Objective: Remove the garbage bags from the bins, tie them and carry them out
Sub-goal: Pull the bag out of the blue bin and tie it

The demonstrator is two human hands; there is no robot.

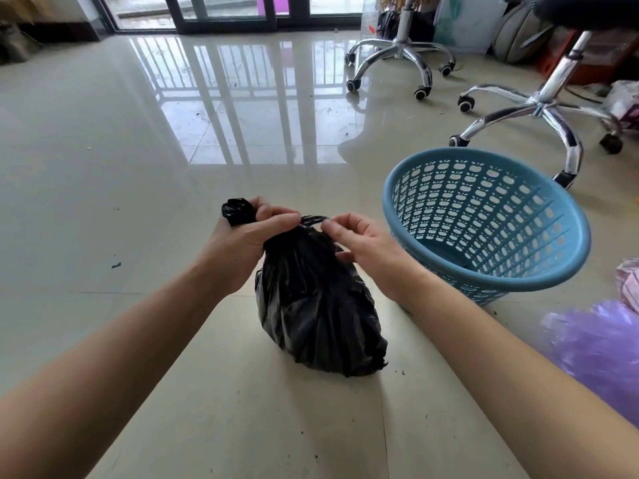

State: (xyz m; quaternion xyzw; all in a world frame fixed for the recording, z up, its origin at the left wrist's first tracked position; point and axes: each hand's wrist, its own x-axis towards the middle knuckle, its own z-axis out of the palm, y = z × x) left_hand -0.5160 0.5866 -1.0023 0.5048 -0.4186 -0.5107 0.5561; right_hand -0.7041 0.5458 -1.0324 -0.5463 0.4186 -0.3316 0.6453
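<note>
1. Your two bare forearms reach in from the bottom corners and meet over the black plastic garbage bag (pixel 318 305).
2. Your left hand (pixel 242 243) is clenched round the bag's gathered neck, and a bunched end of black plastic sticks out above the fist.
3. Your right hand (pixel 366 250) pinches a thin twisted strand of the same bag between thumb and forefinger, just beside the left knuckles. The other fingers are loosely curled.
4. That bag is full and crumpled. It leans toward your right, and its bottom appears to rest on the glossy beige tiled floor (pixel 103 167), between your arms.
5. Just to its right a round light-blue plastic bin (pixel 484 154) stands tilted toward you, with no liner inside. Its walls are pierced with rows of small apple-shaped cut-outs.
6. At the right edge lies a crumpled pale-purple plastic bag (pixel 594 347), near your right forearm.
7. Behind the bin stand two chrome five-star chair bases on black castors (pixel 543 102) (pixel 401 53).
8. Farther back, dark-framed sliding glass doors (pixel 221 12) throw bright reflections across the tiles.
</note>
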